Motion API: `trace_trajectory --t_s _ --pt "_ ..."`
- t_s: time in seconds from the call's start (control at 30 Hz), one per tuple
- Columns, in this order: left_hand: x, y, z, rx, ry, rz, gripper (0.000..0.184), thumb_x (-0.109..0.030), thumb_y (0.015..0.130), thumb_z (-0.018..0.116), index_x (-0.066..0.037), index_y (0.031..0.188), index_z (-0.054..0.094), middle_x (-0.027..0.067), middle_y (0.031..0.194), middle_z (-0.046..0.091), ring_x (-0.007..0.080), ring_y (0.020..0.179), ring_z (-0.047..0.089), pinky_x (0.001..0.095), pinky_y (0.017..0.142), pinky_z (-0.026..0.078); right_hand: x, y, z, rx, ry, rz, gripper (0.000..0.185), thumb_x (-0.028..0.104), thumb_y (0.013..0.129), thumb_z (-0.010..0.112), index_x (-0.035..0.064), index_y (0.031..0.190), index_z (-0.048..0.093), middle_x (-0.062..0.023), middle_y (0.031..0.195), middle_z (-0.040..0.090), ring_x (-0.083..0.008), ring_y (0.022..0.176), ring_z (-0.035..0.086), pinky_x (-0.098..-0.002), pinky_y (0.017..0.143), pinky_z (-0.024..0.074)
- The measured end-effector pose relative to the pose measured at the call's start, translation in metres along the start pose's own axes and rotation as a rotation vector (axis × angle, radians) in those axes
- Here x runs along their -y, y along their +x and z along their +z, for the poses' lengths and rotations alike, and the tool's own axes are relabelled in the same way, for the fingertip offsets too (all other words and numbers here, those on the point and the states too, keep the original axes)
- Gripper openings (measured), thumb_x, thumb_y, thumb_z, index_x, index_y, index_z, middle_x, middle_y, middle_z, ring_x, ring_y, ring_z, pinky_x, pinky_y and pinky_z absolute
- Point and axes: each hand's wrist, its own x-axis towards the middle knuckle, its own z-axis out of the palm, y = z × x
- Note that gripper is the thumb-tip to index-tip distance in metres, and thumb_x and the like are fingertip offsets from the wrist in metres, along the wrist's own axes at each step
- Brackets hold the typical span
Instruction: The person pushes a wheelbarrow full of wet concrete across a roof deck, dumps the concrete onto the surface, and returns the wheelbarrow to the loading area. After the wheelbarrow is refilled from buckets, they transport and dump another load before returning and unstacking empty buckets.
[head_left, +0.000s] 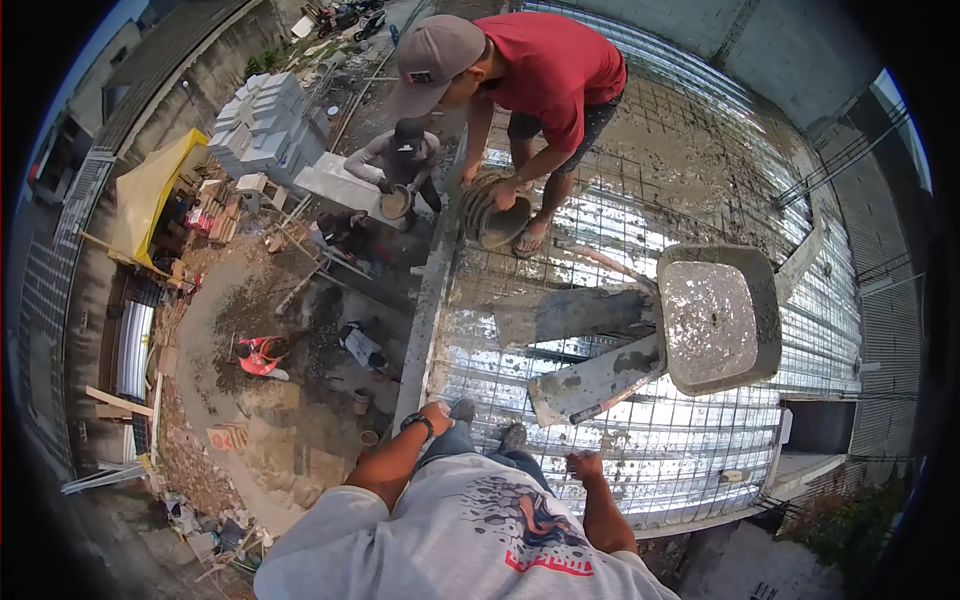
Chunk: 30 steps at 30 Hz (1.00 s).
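Observation:
My left hand [436, 416], with a dark watch on its wrist, is near the raised concrete edge [415, 350]; its fingers are too small to read clearly. On the other side of my body, my right hand [584, 465] hangs over the steel mesh with its fingers curled; nothing can be made out in it. Ahead on the right stands a wheelbarrow [768, 330] holding wet grey concrete [710, 325]. Its handles point toward me, over cement-smeared boards [590, 385]. A co-worker in a red shirt [570, 65] bends over a stack of buckets [495, 215] at the edge.
Rebar mesh lies over shiny metal decking [640, 430], partly covered with wet concrete. Beyond the edge is a drop to the ground, where several people work. One of them holds a bucket [396, 203]. An opening [820, 428] lies at the deck's right side.

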Motion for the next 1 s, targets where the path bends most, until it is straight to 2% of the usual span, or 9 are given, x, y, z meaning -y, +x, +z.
trace_trajectory --t_s 0.1,0.27,0.37,0.53,0.67,0.77,0.83,0.9,1.0 --pt "0.005 -0.004 0.002 -0.011 -0.069 -0.037 0.051 -0.028 0.071 0.075 -0.004 0.114 0.06 0.0128 0.11 0.065 0.0285 0.106 0.06 0.0343 0.092 0.046 -0.031 0.044 -0.007 0.068 -0.084 -0.033 0.021 0.019 0.078 0.074 0.002 0.078 0.06 -0.0075 0.072 0.065 -0.0179 0.059 0.063 -0.032 0.047 0.0473" --pt "0.025 0.004 0.013 -0.053 -0.094 -0.056 0.051 -0.028 0.071 0.075 -0.006 0.115 0.06 0.0153 0.116 0.061 0.0289 0.11 0.057 0.0346 0.095 0.044 0.035 -0.003 -0.003 0.036 -0.078 -0.027 0.019 0.018 0.078 0.073 0.0024 0.08 0.063 -0.0062 0.071 0.064 -0.0181 0.06 0.063 -0.0315 0.049 0.0475" --pt "0.017 -0.014 0.0 -0.043 -0.114 -0.09 0.051 -0.029 0.071 0.075 -0.007 0.116 0.061 0.0156 0.119 0.06 0.0292 0.111 0.056 0.0345 0.096 0.044 0.014 0.044 -0.005 0.048 -0.23 -0.091 0.019 0.018 0.077 0.074 0.0022 0.08 0.064 -0.0065 0.071 0.064 -0.0183 0.059 0.062 -0.0311 0.048 0.047" --pt "0.054 0.016 0.025 -0.031 -0.097 -0.056 0.051 -0.029 0.071 0.074 -0.007 0.115 0.061 0.0158 0.119 0.059 0.0293 0.112 0.056 0.0345 0.095 0.044 0.046 0.03 0.003 0.034 -0.132 -0.152 0.033 0.031 0.076 0.073 -0.0006 0.075 0.063 -0.0068 0.062 0.062 -0.0141 0.051 0.056 -0.0303 0.045 0.0448" --pt "0.054 0.024 0.023 -0.015 -0.036 -0.085 0.049 -0.031 0.071 0.074 -0.007 0.112 0.062 0.0149 0.118 0.06 0.029 0.111 0.056 0.0347 0.094 0.045 0.049 0.031 0.003 0.119 -0.168 -0.162 0.019 0.021 0.082 0.067 0.0031 0.086 0.064 -0.0069 0.077 0.064 -0.0174 0.062 0.061 -0.0318 0.049 0.0472" --pt "0.041 0.014 0.016 -0.14 -0.094 -0.092 0.049 -0.031 0.071 0.074 -0.008 0.112 0.062 0.0149 0.117 0.061 0.0291 0.109 0.058 0.0356 0.093 0.045 0.052 0.022 0.004 0.155 -0.045 -0.032 0.018 0.019 0.081 0.068 0.0027 0.088 0.063 -0.0074 0.076 0.064 -0.0191 0.061 0.061 -0.0324 0.05 0.0476" --pt "0.04 0.02 0.017 -0.065 -0.091 -0.072 0.049 -0.032 0.071 0.073 -0.009 0.112 0.062 0.0141 0.116 0.061 0.029 0.107 0.058 0.0362 0.093 0.045 0.043 0.027 0.002 0.161 -0.055 0.0 0.019 0.018 0.08 0.069 0.0027 0.089 0.062 -0.0073 0.076 0.063 -0.0202 0.061 0.061 -0.033 0.05 0.0477" --pt "0.042 0.024 0.03 -0.188 -0.189 -0.077 0.049 -0.026 0.07 0.075 -0.005 0.112 0.062 0.0148 0.112 0.063 0.0282 0.107 0.059 0.0358 0.09 0.047 0.052 0.012 0.0 0.151 -0.045 0.034 0.02 0.019 0.08 0.07 0.003 0.089 0.061 -0.0074 0.076 0.063 -0.0206 0.062 0.062 -0.0336 0.051 0.0484" --pt "0.041 0.022 0.038 -0.183 -0.261 -0.161 0.046 -0.028 0.071 0.072 -0.007 0.11 0.062 0.0153 0.111 0.063 0.029 0.106 0.059 0.0364 0.09 0.047 0.062 0.002 -0.003 0.128 -0.158 0.032 0.021 0.022 0.081 0.069 0.0037 0.089 0.061 -0.0068 0.078 0.064 -0.0195 0.067 0.062 -0.0329 0.055 0.0506"
